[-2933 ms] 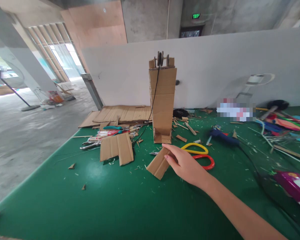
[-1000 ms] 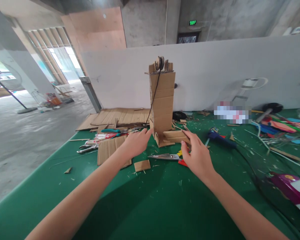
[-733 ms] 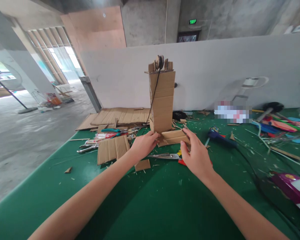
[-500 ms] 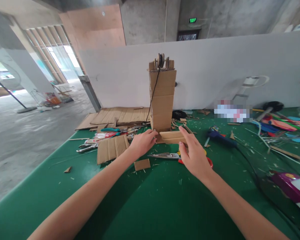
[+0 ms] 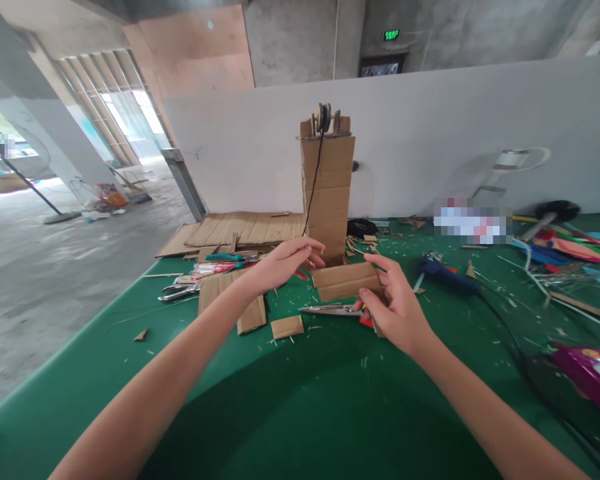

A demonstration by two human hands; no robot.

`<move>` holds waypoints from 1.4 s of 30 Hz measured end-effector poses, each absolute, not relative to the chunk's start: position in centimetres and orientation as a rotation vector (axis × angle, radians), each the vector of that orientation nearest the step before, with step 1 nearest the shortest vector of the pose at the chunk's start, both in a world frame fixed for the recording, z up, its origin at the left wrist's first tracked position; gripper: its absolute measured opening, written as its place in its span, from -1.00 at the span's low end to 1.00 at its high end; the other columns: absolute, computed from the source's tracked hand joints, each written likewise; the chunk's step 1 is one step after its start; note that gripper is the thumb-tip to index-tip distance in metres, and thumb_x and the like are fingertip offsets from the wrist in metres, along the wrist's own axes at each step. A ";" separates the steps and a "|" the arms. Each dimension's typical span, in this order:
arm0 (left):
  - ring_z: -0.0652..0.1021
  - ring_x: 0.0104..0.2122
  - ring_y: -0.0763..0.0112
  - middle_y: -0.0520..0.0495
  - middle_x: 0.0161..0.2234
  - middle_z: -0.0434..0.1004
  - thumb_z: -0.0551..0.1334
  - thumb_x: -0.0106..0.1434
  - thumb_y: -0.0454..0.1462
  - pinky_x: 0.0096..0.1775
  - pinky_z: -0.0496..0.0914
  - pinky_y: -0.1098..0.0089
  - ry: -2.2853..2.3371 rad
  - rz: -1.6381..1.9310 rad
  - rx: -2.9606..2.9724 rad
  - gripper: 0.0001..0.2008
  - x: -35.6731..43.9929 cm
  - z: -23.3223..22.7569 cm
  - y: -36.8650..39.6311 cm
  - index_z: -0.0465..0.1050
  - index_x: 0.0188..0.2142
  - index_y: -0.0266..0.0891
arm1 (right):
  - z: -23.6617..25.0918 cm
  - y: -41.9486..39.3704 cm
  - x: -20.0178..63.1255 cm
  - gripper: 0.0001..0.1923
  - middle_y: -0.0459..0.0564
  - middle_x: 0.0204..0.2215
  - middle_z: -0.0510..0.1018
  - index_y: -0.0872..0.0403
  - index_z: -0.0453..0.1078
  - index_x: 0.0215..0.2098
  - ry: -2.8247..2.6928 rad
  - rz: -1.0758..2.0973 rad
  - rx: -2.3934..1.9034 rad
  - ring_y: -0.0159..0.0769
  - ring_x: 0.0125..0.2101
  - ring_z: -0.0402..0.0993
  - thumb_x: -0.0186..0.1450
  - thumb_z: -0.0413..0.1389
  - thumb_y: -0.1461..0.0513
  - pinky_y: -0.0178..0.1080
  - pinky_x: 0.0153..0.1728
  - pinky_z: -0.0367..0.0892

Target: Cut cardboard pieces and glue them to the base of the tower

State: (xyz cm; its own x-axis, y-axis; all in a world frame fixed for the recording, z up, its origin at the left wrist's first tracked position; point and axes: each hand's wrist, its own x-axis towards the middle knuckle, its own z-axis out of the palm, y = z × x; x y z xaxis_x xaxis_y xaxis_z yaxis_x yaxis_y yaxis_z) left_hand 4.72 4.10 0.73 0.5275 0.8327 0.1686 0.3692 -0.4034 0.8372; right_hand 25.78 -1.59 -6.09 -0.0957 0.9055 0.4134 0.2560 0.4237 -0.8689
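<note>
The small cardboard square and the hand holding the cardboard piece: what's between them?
The scissors' blades lie on the green mat between the cardboard square and right hand, head view.

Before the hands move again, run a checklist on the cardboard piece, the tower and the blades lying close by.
1. Right hand grips cardboard piece: ok, held at its right end, off the mat.
2. Left hand on the piece: not ok, its fingers hover near the left end, apart from it.
3. Tower upright: ok, standing straight.
4. String free of the hands: cannot tell, its lower end passes behind the left hand.
5. Scissors clear of the hands: not ok, blades lie right under the piece, handles hidden by the right hand.
</note>
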 end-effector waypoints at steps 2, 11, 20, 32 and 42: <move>0.53 -0.19 0.31 -0.18 -0.15 0.53 0.00 0.31 -0.14 -0.25 0.42 0.35 0.917 0.721 1.991 -0.64 4.9 0.6 3.8 0.31 0.00 -0.24 | -6.2 -1.6 25.7 -0.50 0.07 -0.21 0.45 -0.03 -0.03 0.19 -1.662 0.758 -1.057 -0.33 -0.52 0.49 0.30 -0.06 0.24 -0.27 -0.61 0.45; 0.53 -0.33 0.31 -0.09 -0.30 0.53 0.18 0.11 -0.27 -0.36 0.38 0.37 0.911 0.592 2.123 -0.79 5.6 -1.9 4.5 0.39 -0.23 -0.27 | -6.6 -0.7 26.5 -0.50 0.12 -0.09 0.48 0.04 0.04 0.19 -1.925 0.005 -1.297 -0.09 -0.12 0.46 0.31 -0.02 0.18 -0.04 -0.22 0.43; 0.58 -0.28 0.30 -0.10 -0.26 0.56 0.26 0.03 -0.38 -0.17 0.46 0.22 0.787 1.051 1.363 -0.66 4.8 -3.1 6.0 0.30 -0.16 -0.27 | -5.2 -1.0 29.3 -0.67 0.16 -0.16 0.46 0.09 0.25 -0.06 -2.089 -0.356 -1.575 -0.06 -0.20 0.42 0.19 -0.01 0.27 -0.14 -0.44 0.41; 0.56 -0.24 0.31 -0.11 -0.20 0.53 0.33 0.00 -0.35 -0.14 0.46 0.18 0.724 1.219 1.171 -0.59 4.1 -3.2 6.7 0.31 -0.13 -0.26 | -7.5 -0.2 30.3 -0.63 0.12 -0.31 0.56 0.10 0.36 -0.24 -2.510 -0.226 -1.602 -0.04 -0.27 0.50 -0.01 0.02 0.49 -0.12 -0.37 0.37; 0.53 -0.33 0.41 -0.03 -0.27 0.54 0.36 -0.02 -0.11 -0.34 0.42 0.43 0.971 1.614 1.293 -0.59 1.8 -1.8 8.4 0.41 -0.21 -0.27 | -5.5 0.4 30.4 -0.63 -0.01 -0.52 0.52 0.01 0.28 -0.37 -2.239 -0.049 -1.808 -0.16 -0.53 0.46 0.13 0.07 -0.11 -0.26 -0.63 0.17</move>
